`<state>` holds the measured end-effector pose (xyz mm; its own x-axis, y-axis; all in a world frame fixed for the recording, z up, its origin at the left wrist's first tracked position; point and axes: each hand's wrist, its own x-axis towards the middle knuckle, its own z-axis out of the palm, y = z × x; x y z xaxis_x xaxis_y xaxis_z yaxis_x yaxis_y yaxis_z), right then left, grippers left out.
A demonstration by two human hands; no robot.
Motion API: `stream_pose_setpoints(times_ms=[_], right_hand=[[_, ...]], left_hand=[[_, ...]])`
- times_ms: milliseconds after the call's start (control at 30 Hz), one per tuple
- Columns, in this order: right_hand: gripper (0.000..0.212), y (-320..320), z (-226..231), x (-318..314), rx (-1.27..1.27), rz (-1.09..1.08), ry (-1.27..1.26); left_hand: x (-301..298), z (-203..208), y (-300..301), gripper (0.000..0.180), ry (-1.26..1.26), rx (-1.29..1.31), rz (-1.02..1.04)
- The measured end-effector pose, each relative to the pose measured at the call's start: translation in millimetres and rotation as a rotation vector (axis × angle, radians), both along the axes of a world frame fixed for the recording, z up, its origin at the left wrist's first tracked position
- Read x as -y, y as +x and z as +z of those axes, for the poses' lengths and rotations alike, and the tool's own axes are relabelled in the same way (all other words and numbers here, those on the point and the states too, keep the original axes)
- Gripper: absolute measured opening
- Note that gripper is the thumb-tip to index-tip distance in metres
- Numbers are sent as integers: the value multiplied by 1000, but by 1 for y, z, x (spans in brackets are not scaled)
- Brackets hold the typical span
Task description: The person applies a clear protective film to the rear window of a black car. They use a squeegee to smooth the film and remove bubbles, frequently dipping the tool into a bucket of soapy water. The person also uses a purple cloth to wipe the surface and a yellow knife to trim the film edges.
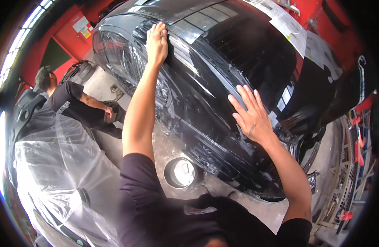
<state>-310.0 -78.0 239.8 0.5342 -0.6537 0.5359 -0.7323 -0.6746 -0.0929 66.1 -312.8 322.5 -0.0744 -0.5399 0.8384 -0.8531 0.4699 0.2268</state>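
A black car [259, 41] stands before me, its side wrapped in thin clear plastic film [189, 78] that is wrinkled and shiny. Up at the roof edge, my left hand [157, 43] is closed, its fingers bunched together against the film. What lies between those fingers is too small to make out. Lower down and to the right, my right hand [253, 117] is open, fingers spread, over the car's rear side near the back window; whether the palm touches cannot be told. Sheets of paper [284, 22] cover part of the car's far side.
Below the car's side a round metal bin [179, 173] stands on the concrete floor. At left another person [74, 99] in a dark shirt stands beside a second vehicle [53, 164] draped in clear plastic. A metal rack [341, 173] is at right; red walls [74, 33] stand behind.
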Motion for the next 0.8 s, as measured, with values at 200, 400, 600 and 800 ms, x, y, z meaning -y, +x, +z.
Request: stream_pose_setpoints(times_ms=[200, 400, 600, 800], right_hand=[[58, -4, -2, -3, 2, -7, -25], [57, 0, 1, -2, -9, 1, -8], [58, 2, -1, 0, -24, 10, -2], [65, 1, 1, -1, -84, -15, -2]], left_hand=[[-148, -108, -135, 45, -43, -23, -188], [-60, -60, -51, 44, -108, 16, -122], [-35, -62, -53, 51, -126, -194, -21], [-101, -115, -61, 44, -70, 12, -268]])
